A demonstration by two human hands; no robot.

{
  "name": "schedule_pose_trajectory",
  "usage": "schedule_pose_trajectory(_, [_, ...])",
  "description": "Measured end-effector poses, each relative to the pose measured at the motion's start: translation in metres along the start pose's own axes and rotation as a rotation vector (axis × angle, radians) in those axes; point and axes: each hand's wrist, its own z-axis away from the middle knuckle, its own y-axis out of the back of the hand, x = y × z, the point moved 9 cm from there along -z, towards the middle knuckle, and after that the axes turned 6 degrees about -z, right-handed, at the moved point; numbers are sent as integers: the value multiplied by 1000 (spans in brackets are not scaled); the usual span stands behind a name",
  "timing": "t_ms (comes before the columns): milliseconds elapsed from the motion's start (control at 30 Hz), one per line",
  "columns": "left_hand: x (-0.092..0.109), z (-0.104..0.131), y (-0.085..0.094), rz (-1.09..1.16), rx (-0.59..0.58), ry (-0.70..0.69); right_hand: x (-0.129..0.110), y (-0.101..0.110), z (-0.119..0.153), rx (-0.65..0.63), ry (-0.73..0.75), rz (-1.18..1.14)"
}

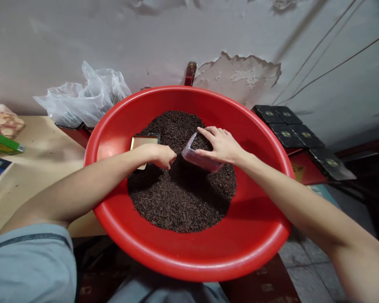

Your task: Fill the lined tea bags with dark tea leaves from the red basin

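Observation:
A wide red basin (189, 256) holds a heap of dark, loose dried leaves (180, 206) that look like tea. Over the heap, my right hand (222, 145) grips a clear plastic bag (200, 160), box-shaped and tilted, with the same dark leaves showing at its opening. Just left of it, my left hand (162, 156) is closed with its fingers curled down; whatever it may hold is hidden. Behind that hand, an open tin (145, 141) with a gold-coloured inside lies on the leaves, partly covered by my wrist.
Left of the basin is a wooden table (44, 168) with crumpled clear plastic bags (88, 94), a bag of pale pieces (3, 120) and a green box (3, 143). Several black tins (287, 130) stand at the right. A peeling wall (164, 38) rises behind.

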Motion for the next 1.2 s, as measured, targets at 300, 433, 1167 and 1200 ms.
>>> schedule_pose_trajectory(300, [-6, -5, 0, 72, 81, -4, -21, -18, 1, -97, 205, -92])
schedule_pose_trajectory(433, [-6, -4, 0, 78, 91, -15, -16, -13, 0, -76, 134, -122])
schedule_pose_trajectory(1167, [-35, -30, 23, 706, 489, 165, 79, 44, 25, 399, -467, -741])
schedule_pose_trajectory(1200, [-35, -40, 17, 823, 429, 168, 89, 29, 25, 273, -572, -714])
